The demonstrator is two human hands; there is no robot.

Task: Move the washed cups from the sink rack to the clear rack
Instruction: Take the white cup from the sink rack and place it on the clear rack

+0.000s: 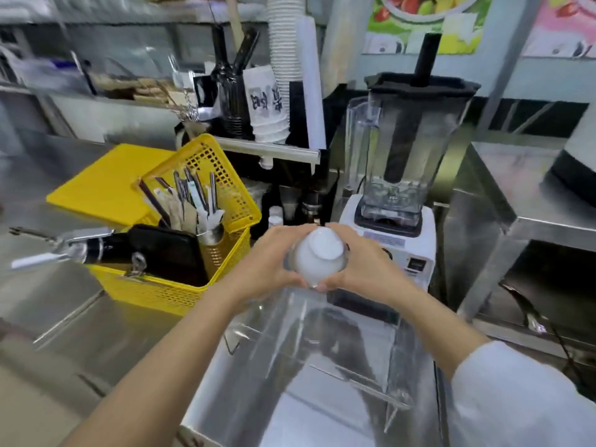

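Observation:
A white cup (317, 254) is held upside down between both hands, its base facing up. My left hand (272, 262) grips its left side and my right hand (361, 262) grips its right side. The cup hangs just above the far end of the clear rack (322, 343), a transparent acrylic stand on the steel counter below my forearms. The image is blurred, and I cannot tell whether anything sits in the clear rack. The sink rack is not in sight.
A yellow basket (180, 285) with utensils and black items stands to the left. A blender (406, 156) on a white base stands just behind the cup. Stacked paper cups (283, 59) rise at the back. A steel shelf unit (516, 195) is on the right.

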